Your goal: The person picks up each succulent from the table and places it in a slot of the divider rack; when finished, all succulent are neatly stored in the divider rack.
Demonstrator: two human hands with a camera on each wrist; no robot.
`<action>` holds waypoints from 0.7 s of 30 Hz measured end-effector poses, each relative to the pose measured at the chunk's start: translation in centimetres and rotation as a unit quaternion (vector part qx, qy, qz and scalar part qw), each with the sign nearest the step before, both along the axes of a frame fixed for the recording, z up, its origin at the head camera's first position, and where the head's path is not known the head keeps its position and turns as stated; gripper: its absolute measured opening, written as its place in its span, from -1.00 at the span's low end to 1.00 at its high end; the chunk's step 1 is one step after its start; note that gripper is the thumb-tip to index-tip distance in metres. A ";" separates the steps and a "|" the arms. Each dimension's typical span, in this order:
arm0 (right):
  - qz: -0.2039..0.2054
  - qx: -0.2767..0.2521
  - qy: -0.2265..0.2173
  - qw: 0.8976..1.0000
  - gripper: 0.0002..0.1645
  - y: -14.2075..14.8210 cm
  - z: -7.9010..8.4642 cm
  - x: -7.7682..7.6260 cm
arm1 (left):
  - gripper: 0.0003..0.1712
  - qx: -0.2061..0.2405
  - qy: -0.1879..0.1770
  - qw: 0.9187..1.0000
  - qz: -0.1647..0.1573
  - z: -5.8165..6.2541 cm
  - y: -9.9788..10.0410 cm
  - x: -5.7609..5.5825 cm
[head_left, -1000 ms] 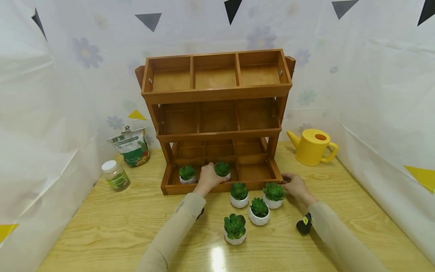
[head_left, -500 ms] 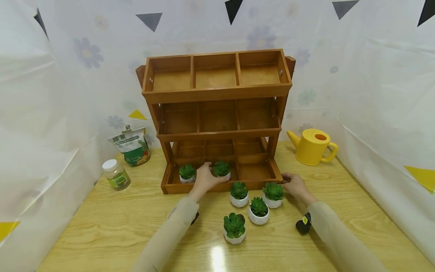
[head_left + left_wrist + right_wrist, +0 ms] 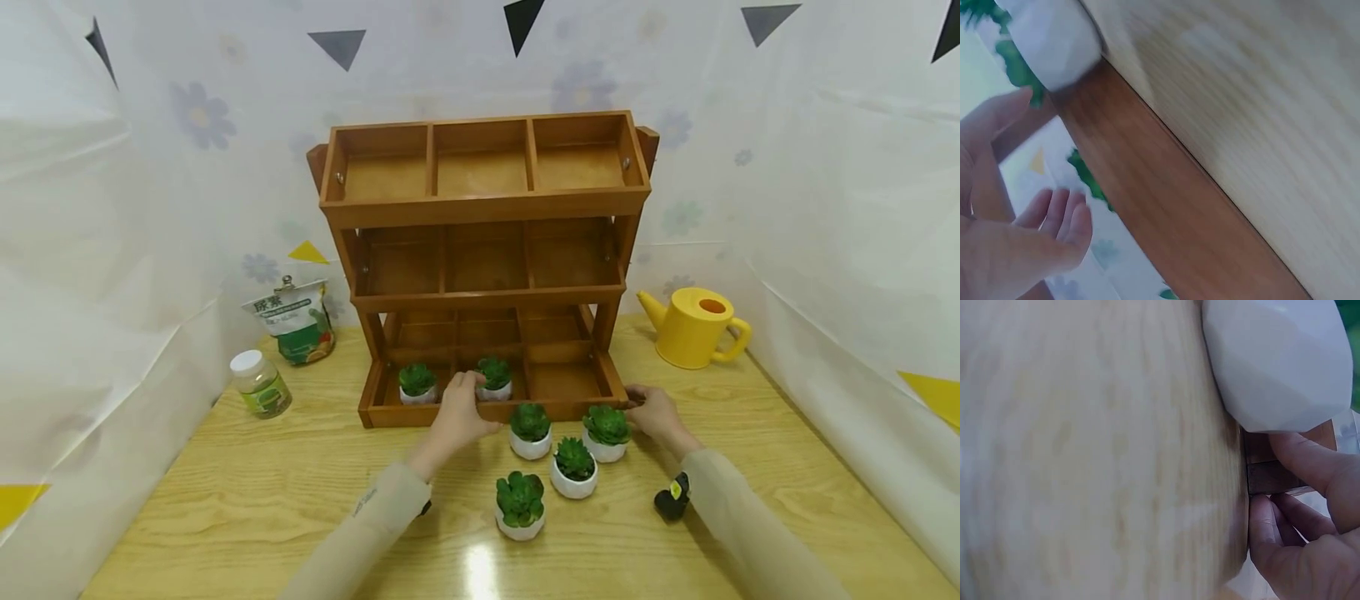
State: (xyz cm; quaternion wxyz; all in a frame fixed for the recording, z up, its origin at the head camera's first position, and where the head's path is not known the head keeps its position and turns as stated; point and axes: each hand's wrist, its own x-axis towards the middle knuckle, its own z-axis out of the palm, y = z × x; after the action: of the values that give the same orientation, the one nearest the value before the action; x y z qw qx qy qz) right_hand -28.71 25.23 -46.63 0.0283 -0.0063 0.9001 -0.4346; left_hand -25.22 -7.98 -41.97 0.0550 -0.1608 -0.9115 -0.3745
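Observation:
My left hand [image 3: 456,417] is at the front rail of the brown wooden plant shelf [image 3: 487,210], fingers and thumb apart with nothing between them. Just beyond its fingertips, a succulent in a white pot [image 3: 495,390] stands in the bottom tier's middle compartment. Another potted succulent [image 3: 417,383] occupies the left compartment. In the left wrist view the thumb and fingers spread beside the rail [image 3: 1166,187]. My right hand [image 3: 652,412] grips the shelf's front right corner, and the right wrist view has the thumb [image 3: 1304,459] and fingers on either side of the wood.
On the table in front of the shelf stand several more potted succulents, one [image 3: 606,433] close to my right hand and one [image 3: 520,504] nearest me. A yellow watering can [image 3: 692,329] stands right of the shelf. To the left are a white-lidded jar [image 3: 260,385] and a clipped bag [image 3: 296,323].
My left hand has let go of the succulent in the middle compartment and drawn back toward me, over the front rail. The right hand has stayed at the shelf corner.

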 end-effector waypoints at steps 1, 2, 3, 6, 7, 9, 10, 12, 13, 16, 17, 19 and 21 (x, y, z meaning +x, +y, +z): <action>0.000 -0.001 0.001 1.000 -0.36 0.0 0.0 0.0 | -0.28 -0.003 -0.002 1.000 -0.015 0.0 0.1 0.3; -0.001 0.000 0.002 1.000 -0.36 0.0 0.0 0.0 | -0.29 -0.008 -0.009 1.000 -0.027 -0.1 0.2 0.5; -0.001 0.001 0.003 1.000 -0.36 0.0 0.0 0.0 | -0.30 -0.009 -0.015 0.999 -0.038 -0.1 0.3 0.7; -0.002 0.002 0.004 1.000 -0.36 0.0 -0.1 -0.1 | -0.29 -0.011 -0.040 0.997 -0.063 -0.3 0.6 0.9; -0.003 -0.001 0.002 1.000 -0.37 0.0 -0.1 -0.1 | -0.27 -0.012 -0.047 0.996 -0.070 -0.4 0.7 0.9; -0.003 -0.006 -0.002 1.000 -0.37 0.0 -0.1 -0.1 | -0.23 -0.015 -0.058 0.995 -0.081 -0.6 1.0 0.8; -0.003 -0.009 -0.004 1.000 -0.37 0.0 0.0 0.0 | -0.21 -0.017 -0.060 0.994 -0.086 -0.8 1.1 0.8; -0.002 -0.017 -0.009 1.000 -0.37 -0.1 0.0 0.0 | -0.19 -0.022 -0.061 0.994 -0.093 -1.1 1.4 0.7; -0.002 -0.020 -0.012 1.000 -0.37 -0.1 0.0 0.1 | -0.19 -0.023 -0.061 0.993 -0.097 -1.2 1.5 0.6; -0.003 -0.021 -0.016 1.000 -0.37 -0.1 0.1 0.2 | -0.16 -0.026 -0.069 0.992 -0.105 -1.5 1.8 0.5; -0.003 -0.019 -0.016 1.000 -0.37 -0.1 0.2 0.2 | -0.15 -0.026 -0.071 0.991 -0.106 -1.6 1.9 0.4; -0.003 -0.017 -0.016 1.000 -0.37 0.0 0.2 0.2 | -0.12 -0.030 -0.078 0.991 -0.107 -1.8 2.0 0.3; -0.003 -0.020 -0.018 1.000 -0.37 0.0 0.1 0.2 | -0.10 -0.030 -0.087 0.990 -0.106 -1.9 2.1 0.2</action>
State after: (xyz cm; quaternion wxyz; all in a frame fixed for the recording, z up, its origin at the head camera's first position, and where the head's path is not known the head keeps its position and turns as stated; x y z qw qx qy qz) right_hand -28.55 25.21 -46.53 0.0432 0.0038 0.8908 -0.4522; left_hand -25.07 -5.91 -43.85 -0.0696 -0.2243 -0.9015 -0.3634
